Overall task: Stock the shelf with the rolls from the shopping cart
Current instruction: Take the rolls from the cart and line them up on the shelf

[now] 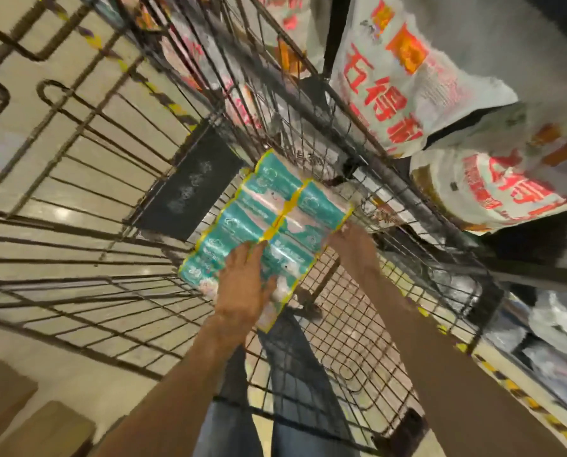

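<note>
Teal film with yellow seams: a multi-roll pack (pixel 265 225), lying flat inside the wire shopping cart (pixel 348 328) and slanted across the picture.

Head view, the only one:
- Left hand (pixel 245 285) lies on top of the pack's near end, fingers spread forward over the wrap. Pressing or taking hold; whether the thumb hooks under the edge, cannot tell.
- Right hand (pixel 349 240) is at the pack's right-hand edge, fingers against the film. Its fingertips are hidden behind the pack, so a real grip versus flat contact is unclear.
- Pack is still low in the cart, its far end close to the mesh wall. Not yet clear of the basket.
- To the right, white sacks with red lettering (pixel 404 77) sit on what looks like the shelf (pixel 523 268); more of them show through the wire farther up. A dark panel (pixel 189 189) hangs on the cart wall just left of the pack.
- Frame is motion-blurred, so fine detail is unreliable.

Risks, as I judge them:
- Film is glossy; with the left hand only on top, the pack may slide out or sag in the middle on lifting.
- Wire rim is near on the right. A tilted lift could catch a corner on the mesh and tear the wrap.
- Shelf space beside the sacks looks tight; pushing the pack in could shove a sack off or leave the pack overhanging.
</note>
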